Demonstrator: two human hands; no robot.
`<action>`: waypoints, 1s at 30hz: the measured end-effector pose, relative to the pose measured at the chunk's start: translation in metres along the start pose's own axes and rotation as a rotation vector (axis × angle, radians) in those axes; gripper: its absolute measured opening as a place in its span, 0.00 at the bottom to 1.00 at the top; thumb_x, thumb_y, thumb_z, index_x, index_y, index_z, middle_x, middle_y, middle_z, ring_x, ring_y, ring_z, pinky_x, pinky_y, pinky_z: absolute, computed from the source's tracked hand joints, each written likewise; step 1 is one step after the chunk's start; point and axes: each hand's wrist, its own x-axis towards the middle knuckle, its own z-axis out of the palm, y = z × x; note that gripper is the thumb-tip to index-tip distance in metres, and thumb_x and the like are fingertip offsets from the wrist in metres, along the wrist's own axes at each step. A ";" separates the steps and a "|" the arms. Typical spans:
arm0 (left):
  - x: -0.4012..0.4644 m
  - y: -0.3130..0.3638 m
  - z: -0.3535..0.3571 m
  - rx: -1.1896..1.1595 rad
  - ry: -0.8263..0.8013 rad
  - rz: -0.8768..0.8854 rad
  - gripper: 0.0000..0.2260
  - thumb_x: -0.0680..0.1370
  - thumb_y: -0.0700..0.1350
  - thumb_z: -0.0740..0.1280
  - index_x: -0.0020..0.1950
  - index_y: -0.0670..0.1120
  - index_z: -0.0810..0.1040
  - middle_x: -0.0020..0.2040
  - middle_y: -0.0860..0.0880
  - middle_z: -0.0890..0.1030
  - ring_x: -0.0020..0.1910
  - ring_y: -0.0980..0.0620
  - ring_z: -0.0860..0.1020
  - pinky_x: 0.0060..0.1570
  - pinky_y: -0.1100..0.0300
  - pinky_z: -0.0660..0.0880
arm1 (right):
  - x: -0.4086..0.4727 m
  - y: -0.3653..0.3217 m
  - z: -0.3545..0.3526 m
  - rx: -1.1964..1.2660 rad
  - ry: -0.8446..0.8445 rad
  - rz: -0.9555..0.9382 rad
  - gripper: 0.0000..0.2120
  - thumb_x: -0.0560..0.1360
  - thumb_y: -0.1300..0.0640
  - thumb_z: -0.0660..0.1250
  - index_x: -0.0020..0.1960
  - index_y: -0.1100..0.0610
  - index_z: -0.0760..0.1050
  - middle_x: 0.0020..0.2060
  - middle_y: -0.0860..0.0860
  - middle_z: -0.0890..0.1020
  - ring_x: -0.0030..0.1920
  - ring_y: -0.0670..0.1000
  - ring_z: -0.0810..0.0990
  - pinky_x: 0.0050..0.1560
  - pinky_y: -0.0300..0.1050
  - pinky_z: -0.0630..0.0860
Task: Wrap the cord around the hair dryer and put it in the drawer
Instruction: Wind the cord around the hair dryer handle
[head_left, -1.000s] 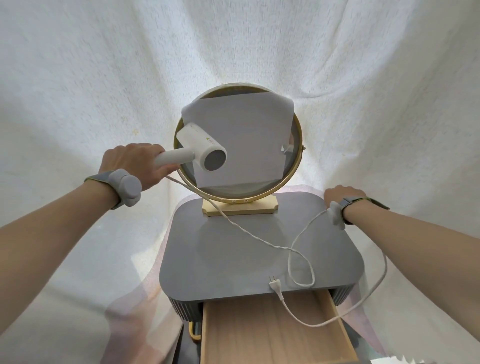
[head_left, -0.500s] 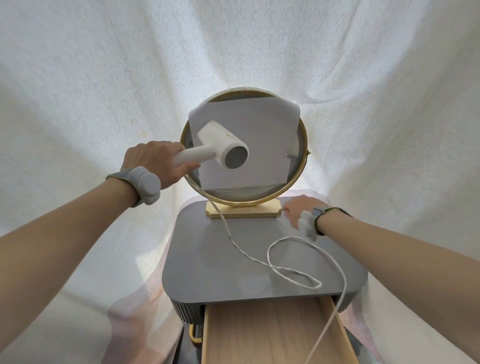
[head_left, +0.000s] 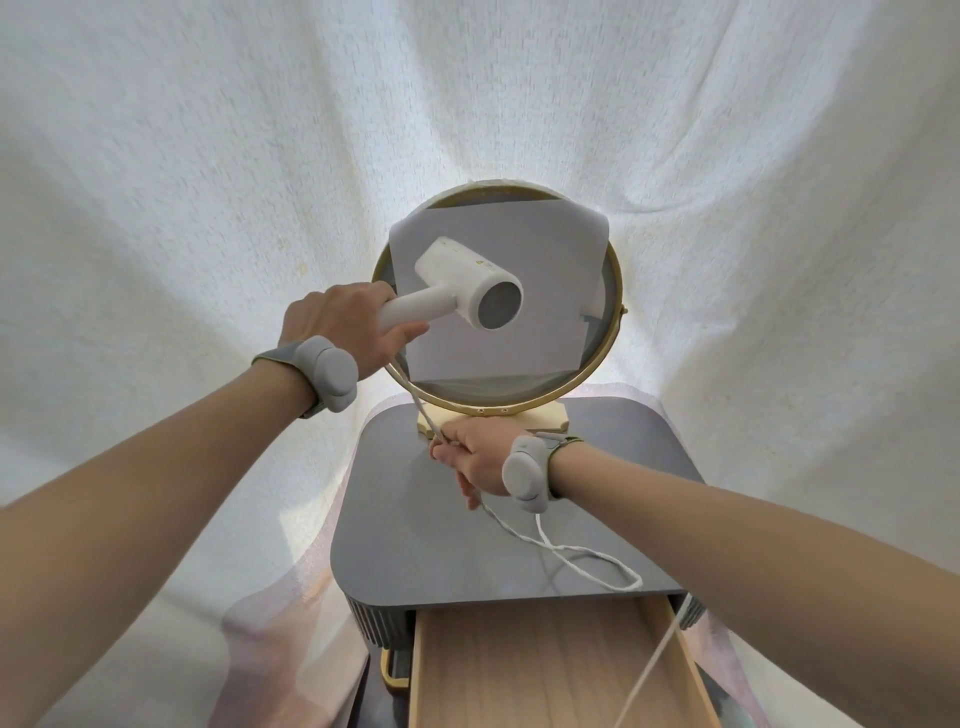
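An open wooden drawer (head_left: 550, 670) sits nearest, the white cord (head_left: 597, 564) trailing across it and looping on the grey surface (head_left: 405, 519). The right hand (head_left: 475, 457) seems pinched closed on the cord. Farther back, the left hand (head_left: 337, 325) grips the hair dryer (head_left: 467, 291) handle, raised before a round mirror (head_left: 587, 364)

I see a smooth, matt white plastic dryer (head_left: 467, 291) with a braided-looking white cord (head_left: 587, 558). The drawer (head_left: 545, 670) at the bottom of the frame shows pale wood grain. The table (head_left: 467, 545) top looks matt grey. The mirror (head_left: 615, 291) rim is shiny gold metal, paper (head_left: 519, 343) covering it. Rough white cloth (head_left: 208, 156) fills the background.
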 end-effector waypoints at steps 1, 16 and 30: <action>0.000 -0.001 0.000 0.011 0.001 0.008 0.21 0.77 0.67 0.64 0.51 0.49 0.77 0.42 0.51 0.81 0.35 0.46 0.77 0.34 0.58 0.68 | -0.003 -0.005 -0.002 -0.047 0.011 -0.017 0.09 0.83 0.49 0.55 0.53 0.52 0.71 0.36 0.48 0.80 0.35 0.51 0.80 0.38 0.42 0.75; -0.015 -0.005 0.014 0.221 -0.308 0.192 0.25 0.78 0.71 0.52 0.45 0.53 0.77 0.39 0.55 0.80 0.36 0.52 0.78 0.36 0.56 0.75 | -0.015 0.000 -0.067 -0.455 0.479 -0.265 0.15 0.80 0.44 0.59 0.55 0.50 0.80 0.44 0.51 0.84 0.40 0.53 0.80 0.43 0.49 0.80; -0.026 0.016 0.026 -0.007 -0.423 0.338 0.39 0.64 0.83 0.49 0.41 0.55 0.85 0.32 0.57 0.82 0.30 0.54 0.79 0.32 0.55 0.81 | -0.012 0.015 -0.113 -0.581 0.514 -0.124 0.25 0.70 0.30 0.64 0.41 0.53 0.77 0.34 0.49 0.80 0.33 0.48 0.76 0.33 0.37 0.67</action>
